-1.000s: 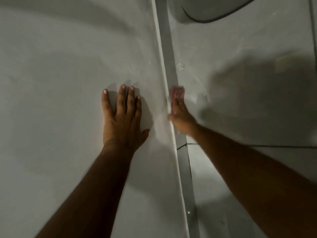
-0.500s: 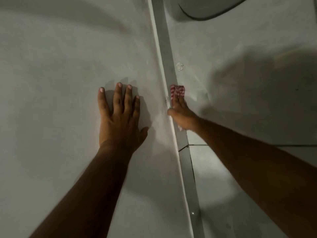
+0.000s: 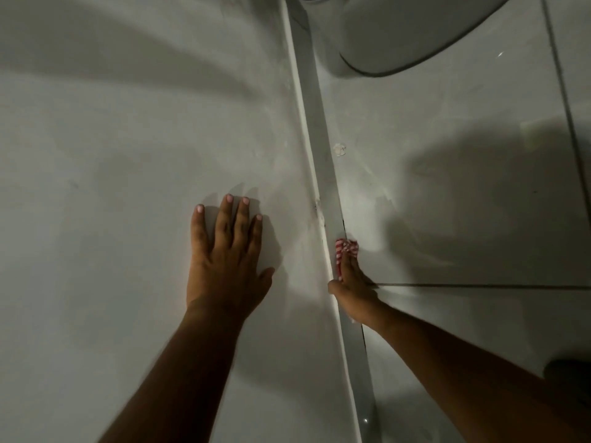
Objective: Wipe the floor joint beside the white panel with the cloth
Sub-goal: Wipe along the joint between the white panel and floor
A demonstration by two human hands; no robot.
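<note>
My right hand (image 3: pixel 353 282) grips the red-and-white cloth (image 3: pixel 346 249), fingers bunched around it so only the striped tip pokes out ahead of them, pressed down into the floor joint (image 3: pixel 323 174) right where a tile seam (image 3: pixel 479 286) meets it. My left hand (image 3: pixel 228 254) lies flat and unclenched on the white panel (image 3: pixel 128 187), fingers spread, holding nothing and, I judge, bracing me. The joint runs as a grey strip along the panel's right edge, from the top of the view down toward the bottom edge. A small pale speck (image 3: pixel 339 149) sits on the floor tile (image 3: pixel 447 139) just beside the joint, further up. My worry: the cloth is bunched small, so it could ride up out of the groove and only skim the tile, or my knuckles could scrape the panel's edge. The dim light may also hide missed grime.
</note>
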